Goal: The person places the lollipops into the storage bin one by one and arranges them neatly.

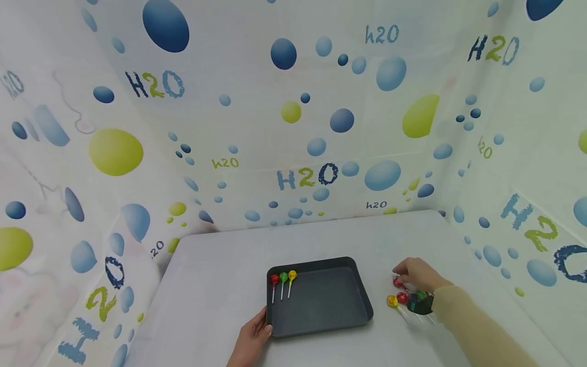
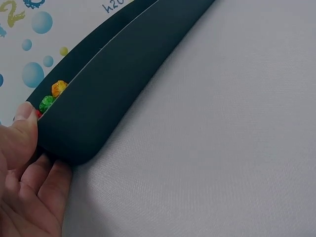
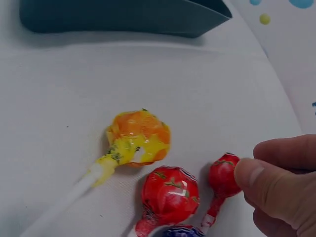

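My left hand [image 1: 251, 336] grips the near left corner of a dark grey tray [image 1: 325, 306], thumb on the rim and fingers against the underside in the left wrist view. Inside the tray's left end lie a red lollipop [image 1: 274, 279], a green lollipop [image 1: 284, 277] and a yellow lollipop [image 1: 292, 275], side by side. To the right of the tray, my right hand [image 1: 419, 275] pinches the head of another red lollipop [image 3: 224, 175]. Close by lie a yellow-orange lollipop [image 3: 139, 138], a larger-looking red lollipop [image 3: 170, 195] and a blue-purple one [image 3: 177, 232], partly out of frame.
A green lollipop [image 1: 421, 294] lies in the right-hand group, partly hidden by the dark wrist camera [image 1: 420, 304]. The white table [image 1: 211, 285] ends at a patterned backdrop [image 1: 257, 127], which also rises at both sides.
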A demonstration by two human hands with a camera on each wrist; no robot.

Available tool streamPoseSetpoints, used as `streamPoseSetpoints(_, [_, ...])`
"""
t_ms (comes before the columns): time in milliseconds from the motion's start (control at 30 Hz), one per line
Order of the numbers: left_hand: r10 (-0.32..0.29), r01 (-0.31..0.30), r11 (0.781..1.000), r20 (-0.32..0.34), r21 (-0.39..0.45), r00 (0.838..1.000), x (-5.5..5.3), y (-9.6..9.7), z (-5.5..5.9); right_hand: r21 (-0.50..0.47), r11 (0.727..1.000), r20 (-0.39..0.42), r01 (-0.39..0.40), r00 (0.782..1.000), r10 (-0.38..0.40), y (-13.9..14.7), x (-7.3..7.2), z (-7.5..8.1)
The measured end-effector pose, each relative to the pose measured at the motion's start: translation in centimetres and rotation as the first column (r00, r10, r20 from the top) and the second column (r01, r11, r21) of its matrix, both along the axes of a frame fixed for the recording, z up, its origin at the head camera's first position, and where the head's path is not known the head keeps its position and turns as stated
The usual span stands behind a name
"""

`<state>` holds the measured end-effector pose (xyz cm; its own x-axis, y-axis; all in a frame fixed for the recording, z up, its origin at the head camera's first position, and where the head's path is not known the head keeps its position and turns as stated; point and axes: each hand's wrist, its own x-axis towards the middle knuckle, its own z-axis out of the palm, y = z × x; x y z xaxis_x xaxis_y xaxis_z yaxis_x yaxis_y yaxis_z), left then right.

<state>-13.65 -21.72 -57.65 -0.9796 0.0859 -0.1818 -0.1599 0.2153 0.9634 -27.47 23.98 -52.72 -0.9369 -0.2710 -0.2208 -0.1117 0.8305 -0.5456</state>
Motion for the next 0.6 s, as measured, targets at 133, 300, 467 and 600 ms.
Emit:
streamPoseSetpoints(133, [0.004,-0.004,1.0,-0.006,-0.002,1.0,0.0,0.0,0.1,0.04,0.999,0.009,-0.015,1.0,0.015,-0.4,0.0,-0.4])
streamPoseSetpoints(300, [-0.013,0.013,1.0,-0.034,0.025,0.999,0.2,0.0,0.1,0.061,0.997,0.006,-0.037,0.999,0.037,-0.4,0.0,-0.7])
streamPoseSetpoints(467, [-0.014,0.015,0.999,-0.041,0.03,0.999,0.2,0.0,0.0,0.065,0.997,-0.025,-0.043,0.999,0.044,-0.2,-0.1,-1.1])
streamPoseSetpoints(600, [-0.012,0.013,1.0,-0.042,0.027,0.999,0.2,-0.1,-0.1,0.048,0.999,-0.051,-0.027,0.998,0.029,-0.1,-0.1,-1.0])
